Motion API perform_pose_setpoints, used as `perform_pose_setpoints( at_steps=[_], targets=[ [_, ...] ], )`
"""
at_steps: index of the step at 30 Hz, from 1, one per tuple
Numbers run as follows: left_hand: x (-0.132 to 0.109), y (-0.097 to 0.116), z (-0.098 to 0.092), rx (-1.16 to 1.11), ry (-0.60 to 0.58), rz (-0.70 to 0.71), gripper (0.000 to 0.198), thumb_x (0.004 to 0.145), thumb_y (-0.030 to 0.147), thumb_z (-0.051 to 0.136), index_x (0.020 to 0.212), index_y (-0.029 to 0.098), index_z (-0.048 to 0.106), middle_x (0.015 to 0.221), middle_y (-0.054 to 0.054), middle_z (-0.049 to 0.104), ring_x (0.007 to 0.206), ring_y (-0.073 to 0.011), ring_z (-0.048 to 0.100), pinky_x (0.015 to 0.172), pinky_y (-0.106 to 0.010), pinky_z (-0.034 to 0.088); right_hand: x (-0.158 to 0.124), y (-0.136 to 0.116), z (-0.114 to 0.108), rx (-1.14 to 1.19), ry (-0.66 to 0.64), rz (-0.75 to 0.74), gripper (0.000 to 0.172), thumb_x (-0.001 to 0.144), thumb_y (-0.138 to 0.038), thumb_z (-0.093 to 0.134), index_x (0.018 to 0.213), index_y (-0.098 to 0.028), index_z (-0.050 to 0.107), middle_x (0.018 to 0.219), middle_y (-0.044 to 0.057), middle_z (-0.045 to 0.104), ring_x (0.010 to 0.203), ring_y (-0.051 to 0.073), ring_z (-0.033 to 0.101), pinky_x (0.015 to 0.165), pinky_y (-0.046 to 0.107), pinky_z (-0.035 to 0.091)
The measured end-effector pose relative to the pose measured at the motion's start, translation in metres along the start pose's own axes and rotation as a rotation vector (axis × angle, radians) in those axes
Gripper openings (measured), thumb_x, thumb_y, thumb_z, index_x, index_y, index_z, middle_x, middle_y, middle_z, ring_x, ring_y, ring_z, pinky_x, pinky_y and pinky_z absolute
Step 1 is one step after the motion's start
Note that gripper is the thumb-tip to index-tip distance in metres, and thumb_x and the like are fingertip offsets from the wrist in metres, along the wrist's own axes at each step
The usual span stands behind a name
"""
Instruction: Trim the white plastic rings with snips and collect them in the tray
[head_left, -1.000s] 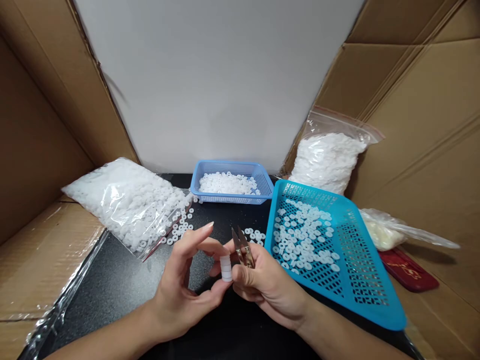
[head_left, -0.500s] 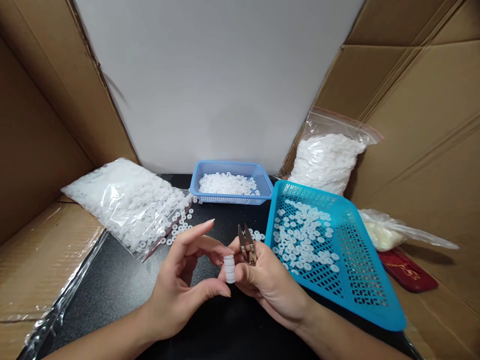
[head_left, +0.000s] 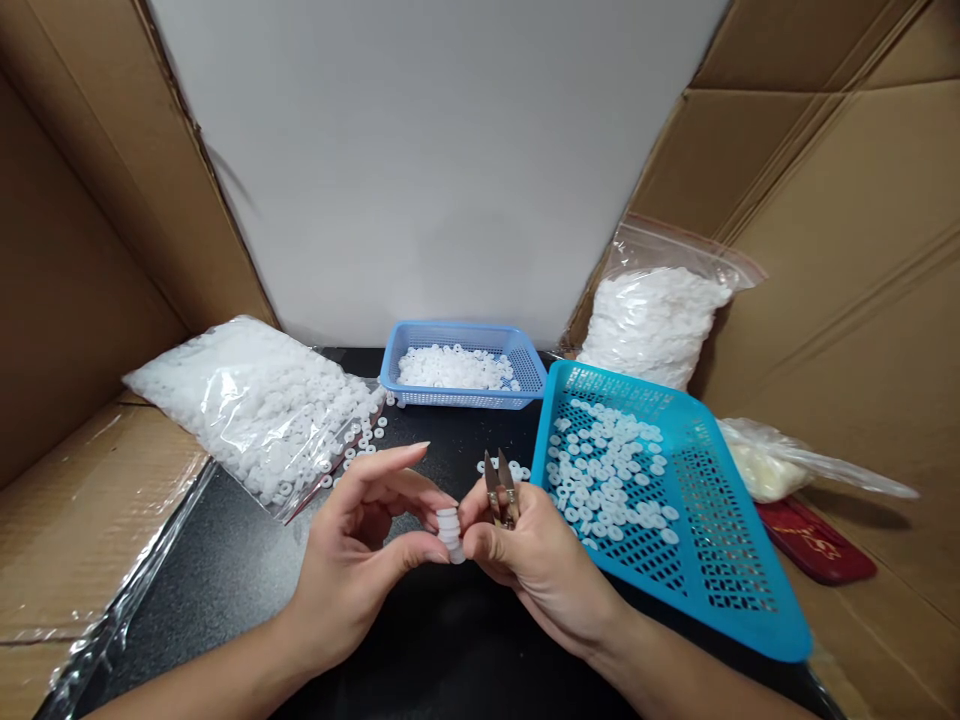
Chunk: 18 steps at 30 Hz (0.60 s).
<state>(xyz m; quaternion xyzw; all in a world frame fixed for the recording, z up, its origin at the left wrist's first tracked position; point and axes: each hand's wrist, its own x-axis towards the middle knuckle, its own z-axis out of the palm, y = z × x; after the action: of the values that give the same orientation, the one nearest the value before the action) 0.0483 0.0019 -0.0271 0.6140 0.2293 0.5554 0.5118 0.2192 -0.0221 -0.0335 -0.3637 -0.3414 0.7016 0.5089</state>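
Grip of my left hand (head_left: pixel 341 562) closes thumb and finger on a short, uneven stack of white plastic rings (head_left: pixel 448 535), held above the speckled black worktop (head_left: pixel 232 570). My right hand (head_left: pixel 536 553) grasps pointed metal snips (head_left: pixel 492 478), its fingertips also at the stack. Right of it sits a perforated teal plastic basket (head_left: pixel 784 625) with loose white rings (head_left: pixel 609 478); beyond my hands, a light-blue plastic basket (head_left: pixel 465 400) holds more.

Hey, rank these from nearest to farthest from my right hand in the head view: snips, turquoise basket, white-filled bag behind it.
1. Snips: held in your right hand.
2. Turquoise basket: just to its right.
3. White-filled bag: farther back, behind the basket.
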Motion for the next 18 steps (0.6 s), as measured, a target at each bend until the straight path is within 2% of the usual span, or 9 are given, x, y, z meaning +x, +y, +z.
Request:
perform_pose_setpoints(
  at_steps=[3,6,8,11,14,16,18],
  targets=[
    [0.002,-0.003,-0.001,-0.060,0.001,-0.028,0.055,0.080,0.009,0.085,0.127,0.033,0.071,0.094,-0.001,0.080,0.078,-0.0144,0.074,0.070,-0.022,0.065,0.000,-0.001,0.001,-0.036,-0.011,-0.018,0.047,0.057,-0.051,0.097,0.067,-0.016,0.067,0.051,-0.008,0.049,0.044,0.003,0.024,0.044,0.024,0.014],
    [0.004,-0.006,-0.001,-0.168,-0.012,-0.071,0.057,0.082,0.011,0.084,0.132,0.031,0.067,0.095,-0.003,0.080,0.077,-0.0141,0.074,0.071,-0.023,0.064,-0.001,-0.011,-0.002,-0.244,-0.037,-0.130,0.041,0.069,-0.055,0.090,0.069,-0.018,0.071,0.057,-0.004,0.057,0.047,0.007,0.031,0.046,0.025,0.022],
    [0.005,-0.007,-0.001,-0.232,-0.006,-0.111,0.057,0.082,0.011,0.084,0.132,0.031,0.066,0.093,-0.003,0.079,0.078,-0.0124,0.073,0.074,-0.021,0.062,-0.003,-0.024,-0.011,-0.525,-0.006,-0.258,0.034,0.077,-0.053,0.084,0.073,-0.020,0.075,0.064,0.000,0.065,0.052,0.011,0.043,0.049,0.026,0.031],
    [0.004,-0.008,-0.001,-0.265,-0.015,-0.128,0.058,0.081,0.010,0.085,0.132,0.033,0.066,0.093,-0.002,0.079,0.079,-0.0103,0.071,0.076,-0.017,0.060,-0.006,-0.048,-0.038,-1.066,0.196,-0.494,0.021,0.088,-0.041,0.074,0.077,-0.023,0.074,0.075,0.003,0.071,0.058,0.015,0.053,0.055,0.029,0.038],
    [0.002,-0.008,0.000,-0.268,-0.032,-0.128,0.060,0.082,0.007,0.084,0.132,0.034,0.066,0.096,-0.002,0.078,0.079,-0.0094,0.069,0.075,-0.017,0.060,-0.008,-0.063,-0.065,-1.490,0.335,-0.511,0.016,0.089,-0.028,0.069,0.074,-0.023,0.070,0.075,0.005,0.072,0.066,0.021,0.063,0.059,0.032,0.041],
    [0.002,-0.008,0.001,-0.300,-0.032,-0.151,0.059,0.083,0.006,0.082,0.132,0.035,0.066,0.097,-0.002,0.076,0.077,-0.0090,0.068,0.074,-0.018,0.062,-0.009,-0.065,-0.068,-1.549,0.360,-0.538,0.018,0.092,-0.028,0.066,0.076,-0.022,0.070,0.076,0.006,0.072,0.066,0.023,0.065,0.059,0.032,0.044],
    [0.003,-0.007,0.002,-0.349,-0.027,-0.188,0.058,0.084,0.006,0.080,0.132,0.035,0.067,0.097,-0.001,0.075,0.077,-0.0097,0.068,0.072,-0.020,0.064,-0.011,-0.060,-0.057,-1.395,0.315,-0.636,0.017,0.096,-0.030,0.064,0.083,-0.022,0.072,0.081,0.006,0.073,0.068,0.021,0.066,0.061,0.031,0.048]
  ],
)
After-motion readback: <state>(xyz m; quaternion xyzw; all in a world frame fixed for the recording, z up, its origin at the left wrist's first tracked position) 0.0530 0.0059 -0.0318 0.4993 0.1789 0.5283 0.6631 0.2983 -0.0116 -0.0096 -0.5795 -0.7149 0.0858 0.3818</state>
